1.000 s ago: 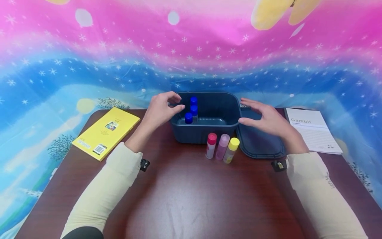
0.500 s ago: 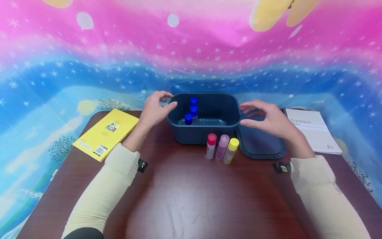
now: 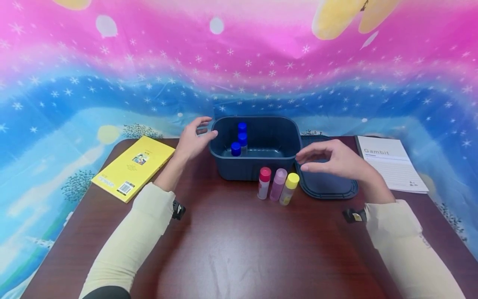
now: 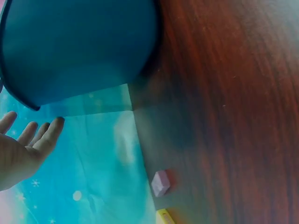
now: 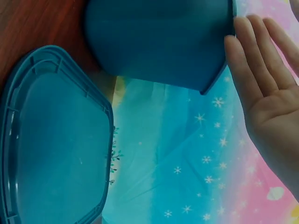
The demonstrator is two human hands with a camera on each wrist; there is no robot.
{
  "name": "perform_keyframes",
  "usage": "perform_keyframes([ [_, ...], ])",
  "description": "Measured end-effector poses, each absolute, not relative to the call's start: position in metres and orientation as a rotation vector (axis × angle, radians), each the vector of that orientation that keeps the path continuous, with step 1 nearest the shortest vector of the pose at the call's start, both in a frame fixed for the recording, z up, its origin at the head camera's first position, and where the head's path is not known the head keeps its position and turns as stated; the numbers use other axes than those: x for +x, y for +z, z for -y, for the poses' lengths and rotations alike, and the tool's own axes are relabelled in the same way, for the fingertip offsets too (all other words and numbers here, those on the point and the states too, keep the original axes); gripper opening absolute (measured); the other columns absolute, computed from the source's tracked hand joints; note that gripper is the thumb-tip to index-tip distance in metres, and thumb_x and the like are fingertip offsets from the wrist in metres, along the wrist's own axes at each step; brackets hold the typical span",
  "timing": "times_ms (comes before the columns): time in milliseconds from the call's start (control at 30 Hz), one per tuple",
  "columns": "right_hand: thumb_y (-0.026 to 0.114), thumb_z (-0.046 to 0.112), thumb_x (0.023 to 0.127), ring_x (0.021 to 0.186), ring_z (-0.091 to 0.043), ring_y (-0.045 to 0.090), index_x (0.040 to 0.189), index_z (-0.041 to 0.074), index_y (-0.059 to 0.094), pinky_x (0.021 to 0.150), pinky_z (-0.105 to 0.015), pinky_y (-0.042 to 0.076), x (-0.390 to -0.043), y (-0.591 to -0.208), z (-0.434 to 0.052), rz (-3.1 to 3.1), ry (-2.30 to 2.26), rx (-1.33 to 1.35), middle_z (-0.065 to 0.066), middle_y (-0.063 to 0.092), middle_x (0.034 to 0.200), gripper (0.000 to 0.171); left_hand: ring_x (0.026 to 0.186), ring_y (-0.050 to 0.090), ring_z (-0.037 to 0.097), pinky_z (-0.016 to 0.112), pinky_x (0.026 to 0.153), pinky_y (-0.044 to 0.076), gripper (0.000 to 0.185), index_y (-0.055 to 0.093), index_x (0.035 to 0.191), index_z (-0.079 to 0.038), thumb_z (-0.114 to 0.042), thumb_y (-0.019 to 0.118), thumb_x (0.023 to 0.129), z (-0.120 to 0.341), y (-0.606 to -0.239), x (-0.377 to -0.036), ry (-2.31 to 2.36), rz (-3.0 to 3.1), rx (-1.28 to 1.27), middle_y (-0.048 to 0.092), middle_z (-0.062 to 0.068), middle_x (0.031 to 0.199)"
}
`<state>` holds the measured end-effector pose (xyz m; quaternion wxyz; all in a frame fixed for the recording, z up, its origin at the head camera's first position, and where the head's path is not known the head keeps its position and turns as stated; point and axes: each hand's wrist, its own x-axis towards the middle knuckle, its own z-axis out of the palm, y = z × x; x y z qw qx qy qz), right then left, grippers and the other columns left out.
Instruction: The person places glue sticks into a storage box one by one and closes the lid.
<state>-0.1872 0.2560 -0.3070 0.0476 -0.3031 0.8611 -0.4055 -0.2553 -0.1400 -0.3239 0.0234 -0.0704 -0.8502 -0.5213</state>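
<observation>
1. Three blue-capped bottles [image 3: 239, 138] already stand inside the dark blue bin [image 3: 257, 168] at the table's far middle; three more, red-, pink- and yellow-capped bottles [image 3: 278, 184], wait just in front of it.
2. The bin's lid [image 3: 325, 182] lies off, to its right.
3. Your left hand [image 3: 194, 139] rests open-fingered at the bin's left rim, holding nothing.
4. Your right hand [image 3: 332, 160] hovers over the lid, fingers relaxed and empty, near the bin's right wall.

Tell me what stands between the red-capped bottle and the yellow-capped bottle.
A pink bottle, between the red-capped bottle and the yellow-capped bottle, seen in the head view.
</observation>
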Motion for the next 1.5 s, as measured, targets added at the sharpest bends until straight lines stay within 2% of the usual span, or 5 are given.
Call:
perform_keyframes([
  [333, 0.077, 0.008, 0.091, 0.099, -0.019, 0.072, 0.123, 0.007, 0.071, 0.088, -0.028, 0.057, -0.183, -0.323, -0.254, -2.464, -1.272, -0.952, -0.006, 0.073, 0.114, 0.032, 0.139, 0.046, 0.032, 0.051, 0.103, 0.049, 0.055, 0.045, 0.153, -0.011, -0.016, 0.063, 0.101, 0.140, -0.338, -0.257, -1.900, 2.527, -0.202, 0.046, 0.016, 0.152],
  [600, 0.079, 0.016, 0.090, 0.106, -0.016, 0.069, 0.121, 0.015, 0.072, 0.091, -0.029, 0.055, -0.180, -0.333, -0.247, -2.500, -1.203, -0.917, 0.002, 0.071, 0.117, 0.032, 0.138, 0.047, 0.030, 0.052, 0.103, 0.048, 0.056, 0.043, 0.155, -0.012, -0.016, 0.062, 0.102, 0.140, -0.343, -0.257, -2.079, 2.441, -0.169, 0.045, 0.015, 0.153],
  [967, 0.080, 0.017, 0.090, 0.100, -0.016, 0.069, 0.116, 0.018, 0.073, 0.091, -0.049, 0.056, -0.181, -0.337, -0.245, -2.484, -1.209, -0.921, 0.005, 0.071, 0.108, 0.027, 0.136, 0.049, 0.032, 0.052, 0.106, 0.045, 0.054, 0.043, 0.155, -0.014, -0.011, 0.058, 0.104, 0.146, -0.348, -0.258, -2.171, 2.409, -0.151, 0.044, 0.015, 0.154],
  [1267, 0.078, 0.014, 0.091, 0.095, -0.018, 0.070, 0.113, 0.015, 0.073, 0.084, -0.030, 0.059, -0.178, -0.340, -0.245, -2.493, -1.226, -0.939, 0.002, 0.070, 0.105, 0.022, 0.137, 0.047, 0.036, 0.058, 0.108, 0.041, 0.051, 0.043, 0.154, -0.011, -0.008, 0.054, 0.104, 0.144, -0.350, -0.258, -2.279, 2.371, -0.143, 0.043, 0.018, 0.154],
  [1500, 0.077, 0.008, 0.091, 0.092, -0.021, 0.068, 0.114, 0.013, 0.073, 0.080, -0.030, 0.060, -0.181, -0.336, -0.251, -2.530, -1.266, -0.950, 0.000, 0.070, 0.106, 0.023, 0.133, 0.048, 0.045, 0.059, 0.108, 0.040, 0.053, 0.041, 0.155, -0.010, -0.006, 0.053, 0.104, 0.143, -0.345, -0.259, -2.318, 2.347, -0.134, 0.044, 0.021, 0.153],
])
